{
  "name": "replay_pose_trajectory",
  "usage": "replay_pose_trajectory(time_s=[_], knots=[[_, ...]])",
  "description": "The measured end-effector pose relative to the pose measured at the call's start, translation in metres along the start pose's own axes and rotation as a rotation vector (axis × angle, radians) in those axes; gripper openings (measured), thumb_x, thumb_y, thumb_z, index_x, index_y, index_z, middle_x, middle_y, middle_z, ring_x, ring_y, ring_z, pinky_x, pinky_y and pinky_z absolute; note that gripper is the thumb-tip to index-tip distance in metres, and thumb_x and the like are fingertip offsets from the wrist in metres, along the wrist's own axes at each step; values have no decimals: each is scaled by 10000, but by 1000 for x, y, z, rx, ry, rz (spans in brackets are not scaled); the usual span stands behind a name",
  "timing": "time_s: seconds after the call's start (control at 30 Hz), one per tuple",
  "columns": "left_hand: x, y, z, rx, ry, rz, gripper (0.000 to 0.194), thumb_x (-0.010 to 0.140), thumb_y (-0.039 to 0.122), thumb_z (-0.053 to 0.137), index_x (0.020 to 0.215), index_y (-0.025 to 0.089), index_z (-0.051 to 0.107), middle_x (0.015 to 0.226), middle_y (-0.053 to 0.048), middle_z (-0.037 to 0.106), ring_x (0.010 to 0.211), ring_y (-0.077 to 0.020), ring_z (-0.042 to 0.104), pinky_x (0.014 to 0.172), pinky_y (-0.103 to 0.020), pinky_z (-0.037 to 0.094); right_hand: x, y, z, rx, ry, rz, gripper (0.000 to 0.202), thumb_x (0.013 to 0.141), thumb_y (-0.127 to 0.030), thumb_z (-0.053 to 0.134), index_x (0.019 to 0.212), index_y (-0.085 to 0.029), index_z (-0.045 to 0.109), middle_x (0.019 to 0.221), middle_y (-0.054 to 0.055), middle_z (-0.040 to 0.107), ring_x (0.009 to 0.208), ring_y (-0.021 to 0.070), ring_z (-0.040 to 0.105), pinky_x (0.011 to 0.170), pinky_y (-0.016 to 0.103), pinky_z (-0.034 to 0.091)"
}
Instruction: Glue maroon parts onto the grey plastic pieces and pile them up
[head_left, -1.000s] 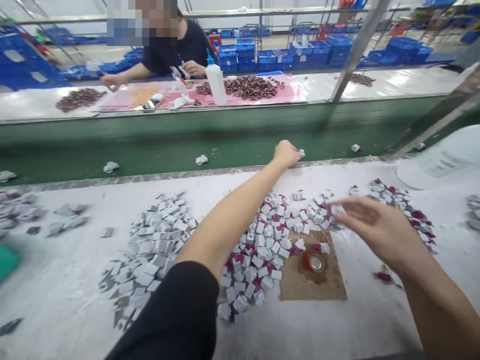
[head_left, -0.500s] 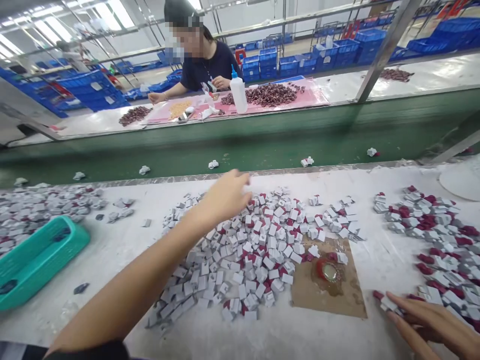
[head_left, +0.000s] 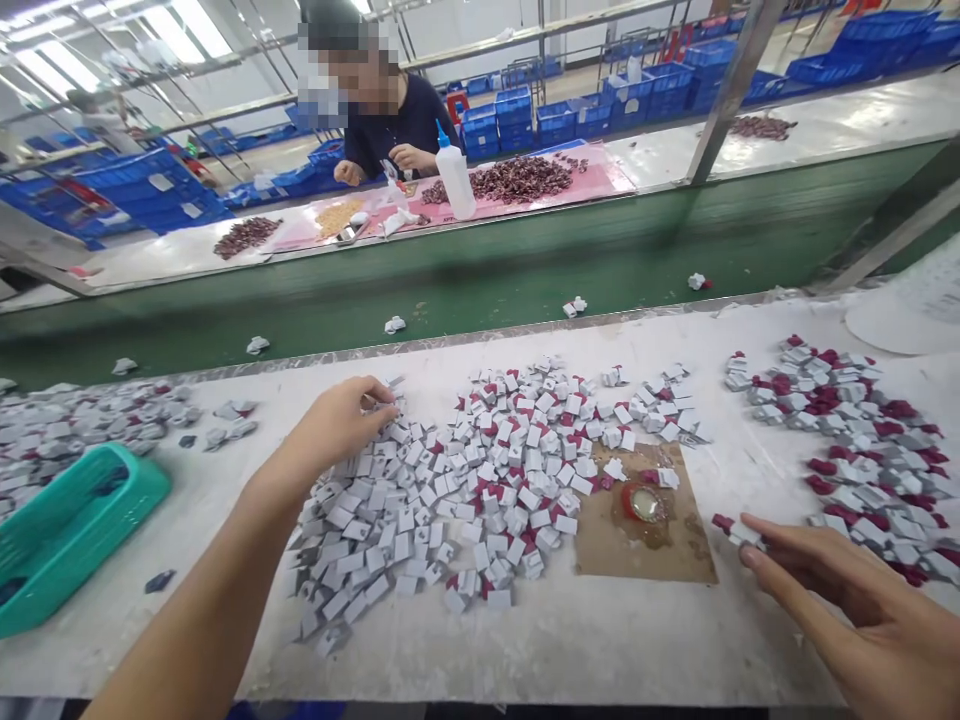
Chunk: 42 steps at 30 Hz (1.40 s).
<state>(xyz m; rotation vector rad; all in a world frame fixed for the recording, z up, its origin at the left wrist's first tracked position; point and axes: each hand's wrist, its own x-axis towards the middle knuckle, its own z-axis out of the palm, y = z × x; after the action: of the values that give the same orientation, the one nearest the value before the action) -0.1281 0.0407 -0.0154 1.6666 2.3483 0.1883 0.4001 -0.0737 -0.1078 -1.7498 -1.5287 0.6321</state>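
Observation:
My left hand is at the back left edge of a heap of small grey blocks, many with maroon parts. Its fingers are curled into a pinch, and what lies between them is hidden. At the right, my right hand pinches a small grey and maroon plastic piece between thumb and fingertips, just above the white tabletop. Between the hands lies a square of brown cardboard bearing a small round red-rimmed cap with clear liquid, some of it spread around the cap.
A teal basket stands at the left beside another grey heap. More grey and maroon pieces lie at the right. Beyond the table runs a green conveyor belt with several spaced pieces. Across it, a person works near a white bottle.
My left hand has drawn back and left, from the conveyor side of the table to the heap's left edge. My right hand still holds its piece. The pieces on the belt have shifted left.

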Motion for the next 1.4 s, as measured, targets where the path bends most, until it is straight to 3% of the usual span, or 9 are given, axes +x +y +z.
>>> replay_pose_trajectory(time_s=[0.13,0.3,0.37,0.5,0.67,0.83,1.03,1.27,1.4], knots=[[-7,2,-10,-34,-11,65,222,911,484,764,904,266,724,972,-69,844,933,-317,772,860,-383,596,2,-7,-1,48,-106,1,341,888,-615,899,1041,-316,954,1059,57,923,807,300,892,702,331,768],[-37,24,-7,-123,33,161,529,1033,734,681,1156,227,765,1062,-61,844,972,-264,759,885,-347,616,-6,-40,5,194,26,1,187,957,-433,872,1079,-313,945,1063,42,909,835,230,881,749,262,746],[-68,44,13,-206,9,299,446,1055,693,712,1149,271,818,1112,-38,846,993,-260,773,873,-350,627,-9,-56,12,248,38,-18,154,977,-373,870,1108,-335,942,1063,26,907,874,212,878,773,242,736],[-151,98,75,-539,-155,752,117,1133,276,663,1178,310,766,1091,-13,810,948,-195,790,842,-298,646,-10,-75,28,371,0,-4,158,996,-326,867,1131,-350,944,1039,17,912,921,211,884,819,253,742],[-210,138,133,-589,-281,763,259,1077,45,613,1173,282,658,1066,1,772,932,-186,814,802,-278,638,-2,-77,41,632,-47,206,189,928,-382,965,1088,-282,950,949,61,920,839,256,910,829,337,782],[-217,139,140,-613,-314,684,286,1110,62,555,1268,291,624,1184,-30,728,974,-187,799,846,-298,645,3,-73,42,717,-46,221,164,919,-355,982,1069,-298,951,991,50,930,849,242,915,844,324,783],[-212,139,129,-574,-301,725,237,1118,51,544,1148,271,629,1099,-20,715,974,-194,775,847,-301,635,-4,-77,43,564,-38,133,158,969,-293,915,1122,-318,942,1055,26,929,953,230,915,880,302,774],[-209,135,130,-492,-279,678,289,1121,93,515,1292,260,677,1102,-29,636,846,-160,760,747,-286,630,-7,-80,44,364,-35,-29,189,1048,-256,815,1201,-317,909,1068,3,894,1005,193,881,915,286,754],[-197,138,122,-613,-306,648,247,1111,122,577,1201,274,749,1125,-29,720,934,-171,792,811,-284,643,-4,-83,43,323,-38,-86,174,1058,-229,784,1176,-280,901,1060,11,891,990,184,872,901,271,741]])
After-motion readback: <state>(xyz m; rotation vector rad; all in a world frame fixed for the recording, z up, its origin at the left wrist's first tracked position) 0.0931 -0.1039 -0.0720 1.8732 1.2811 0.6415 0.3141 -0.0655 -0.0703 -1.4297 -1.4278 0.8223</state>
